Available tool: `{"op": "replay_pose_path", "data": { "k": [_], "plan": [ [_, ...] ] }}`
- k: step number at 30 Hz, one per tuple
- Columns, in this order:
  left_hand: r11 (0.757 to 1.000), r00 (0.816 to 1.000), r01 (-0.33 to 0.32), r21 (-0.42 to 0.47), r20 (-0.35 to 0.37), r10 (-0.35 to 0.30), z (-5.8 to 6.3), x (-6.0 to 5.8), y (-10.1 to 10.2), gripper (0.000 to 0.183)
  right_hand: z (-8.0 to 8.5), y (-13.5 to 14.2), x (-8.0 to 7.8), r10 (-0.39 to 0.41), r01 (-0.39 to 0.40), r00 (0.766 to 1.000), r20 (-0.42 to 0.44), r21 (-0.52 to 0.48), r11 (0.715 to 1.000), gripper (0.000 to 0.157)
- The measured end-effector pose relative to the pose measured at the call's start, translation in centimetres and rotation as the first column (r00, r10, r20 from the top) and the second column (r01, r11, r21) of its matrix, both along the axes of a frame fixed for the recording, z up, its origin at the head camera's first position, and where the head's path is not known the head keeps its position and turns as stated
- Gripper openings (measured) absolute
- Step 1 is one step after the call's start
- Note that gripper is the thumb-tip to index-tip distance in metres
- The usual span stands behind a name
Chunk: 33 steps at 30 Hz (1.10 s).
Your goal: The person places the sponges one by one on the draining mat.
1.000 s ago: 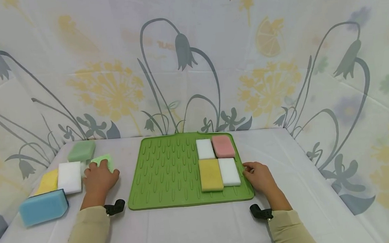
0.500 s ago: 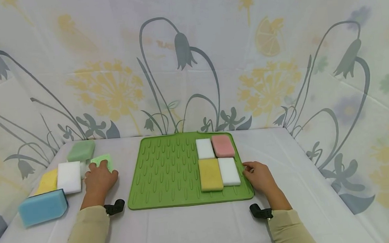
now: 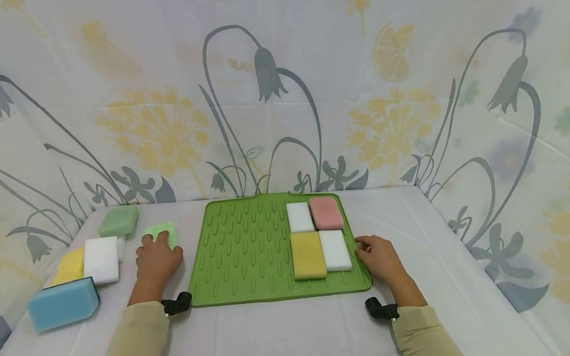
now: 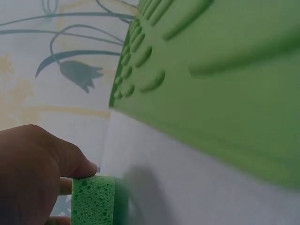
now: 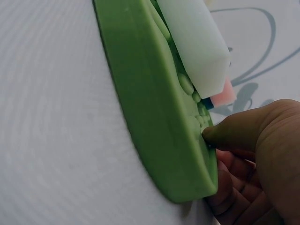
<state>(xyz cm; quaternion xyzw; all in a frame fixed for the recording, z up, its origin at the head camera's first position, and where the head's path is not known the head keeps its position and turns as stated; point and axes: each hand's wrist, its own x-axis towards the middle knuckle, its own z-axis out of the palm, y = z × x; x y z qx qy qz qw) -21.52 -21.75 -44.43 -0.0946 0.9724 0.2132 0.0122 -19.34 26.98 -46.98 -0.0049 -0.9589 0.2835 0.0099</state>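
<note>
My left hand grips a light green sponge, left of the green ridged mat. In the left wrist view the thumb presses on the edge of this porous sponge; its lower part runs out of the picture. At the mat's right edge my right hand pinches the rim, thumb on top and fingers curled below, as the right wrist view shows. On the mat's right side lie a white sponge, a pink sponge, a yellow sponge and another white sponge.
To the left on the white cloth lie a blue sponge, a yellow sponge, a white sponge and a darker green sponge. Something pale peeks out beside the white one. A flower-printed cloth hangs behind the table.
My left hand has moved right with the light green sponge, away from the white sponge and closer to the mat. My right hand stays at the mat's edge.
</note>
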Motion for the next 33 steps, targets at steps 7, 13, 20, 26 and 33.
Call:
{"op": "replay_pose_path", "data": {
  "k": [7,13,20,26,33],
  "plan": [
    [1.0,0.999,0.026,0.015,-0.027,-0.026,0.3,-0.3,1.6,0.06,-0.1,0.1,0.0,0.006,-0.006,1.0,-0.004,0.01,1.0,0.037],
    [0.998,0.999,0.042,0.04,-0.018,-0.042,0.8,-0.9,3.0,0.059,-0.2,0.2,-0.1,0.0,0.0,1.0,0.0,0.009,1.0,0.037],
    [0.995,0.996,0.081,0.057,-0.026,-0.08,1.1,-1.2,4.9,0.059,-0.2,0.2,0.0,0.007,-0.007,1.0,-0.009,0.006,1.0,0.036],
    [0.992,0.994,0.107,0.06,-0.042,-0.105,1.1,-1.5,6.6,0.058,-0.3,0.2,-0.1,0.011,-0.011,1.0,-0.011,0.004,1.0,0.036],
    [0.99,0.99,0.129,0.061,-0.063,-0.125,1.1,-1.8,8.4,0.057,-0.3,0.3,-0.3,0.008,-0.008,1.0,-0.005,-0.001,1.0,0.037]
  ]
}}
